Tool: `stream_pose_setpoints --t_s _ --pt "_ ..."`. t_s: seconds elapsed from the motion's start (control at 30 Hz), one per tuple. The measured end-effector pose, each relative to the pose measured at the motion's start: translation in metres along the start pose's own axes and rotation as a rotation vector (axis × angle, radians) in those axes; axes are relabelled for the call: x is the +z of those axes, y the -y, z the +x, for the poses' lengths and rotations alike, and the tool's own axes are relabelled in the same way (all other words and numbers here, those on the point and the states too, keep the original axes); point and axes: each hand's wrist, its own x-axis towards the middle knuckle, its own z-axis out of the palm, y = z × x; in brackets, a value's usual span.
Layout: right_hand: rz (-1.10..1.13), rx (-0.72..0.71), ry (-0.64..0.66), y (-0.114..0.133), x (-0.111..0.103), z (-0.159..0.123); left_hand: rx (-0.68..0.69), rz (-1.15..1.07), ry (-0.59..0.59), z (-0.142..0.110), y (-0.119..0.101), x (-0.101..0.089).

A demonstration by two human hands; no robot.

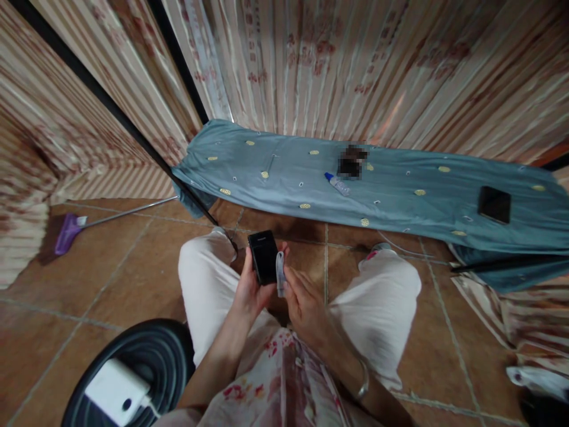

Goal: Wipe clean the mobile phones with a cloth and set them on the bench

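Between my knees, my left hand (248,295) grips a black smartphone (263,258), its dark glossy face up and its thumb along the left edge. My right hand (306,301) pinches a small pale folded cloth (280,276) at the phone's right edge. Whether the cloth touches the phone's surface I cannot tell. Ahead, on a bench covered with blue-green fabric (284,190), lies a small clear bottle with a blue cap (338,184). Right beside it is a dark, pixelated item (351,163) that I cannot make out.
A dark flat tablet or phone (494,204) rests toward the bench's right end. At lower left, a white box-shaped device with a cable (118,391) sits on a black round stool (171,356). A purple-headed broom (68,234) lies on the tiles. Striped curtains (311,71) hang behind black poles (106,110).
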Motion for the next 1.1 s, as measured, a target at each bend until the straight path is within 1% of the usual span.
stream_pose_setpoints --t_s 0.1,0.17,0.27,0.33,0.4,0.5,0.57,0.63,0.7,0.83,0.93,1.03,1.1 --pt "-0.028 -0.034 -0.059 -0.006 0.0 -0.003 -0.022 -0.034 0.004 0.002 0.0 -0.001" --pt "-0.049 -0.083 -0.087 -0.014 0.001 -0.003 -0.042 -0.051 0.002 0.003 0.002 -0.002" --pt "-0.086 -0.172 -0.081 -0.026 0.0 -0.002 -0.085 -0.051 0.02 0.002 0.005 0.0" --pt "-0.121 -0.217 -0.071 -0.03 -0.004 -0.002 -0.115 -0.048 0.027 0.0 0.007 0.001" --pt "-0.16 -0.25 -0.027 -0.027 -0.009 -0.001 -0.152 -0.04 0.031 -0.001 0.009 0.001" --pt "-0.177 -0.293 0.11 -0.016 -0.016 0.002 -0.191 0.011 0.051 0.001 0.013 -0.005" --pt "-0.163 -0.331 0.16 -0.009 -0.017 0.006 -0.186 0.044 0.059 0.005 0.015 -0.012" --pt "-0.142 -0.364 0.168 -0.008 -0.015 0.008 -0.172 0.054 0.054 0.007 0.016 -0.017" --pt "-0.126 -0.36 0.142 -0.013 -0.012 0.008 -0.166 0.054 0.047 0.008 0.015 -0.019" --pt "-0.129 -0.334 0.087 -0.031 -0.01 0.001 -0.189 0.048 0.052 0.003 0.015 -0.014" --pt "-0.155 -0.325 0.08 -0.038 -0.012 -0.005 -0.135 0.069 0.056 0.003 0.017 -0.015" --pt "-0.181 -0.323 0.107 -0.031 -0.015 -0.008 -0.057 0.104 0.049 0.006 0.021 -0.023" --pt "-0.19 -0.33 0.139 -0.021 -0.015 -0.007 -0.048 0.117 0.052 0.009 0.024 -0.029"
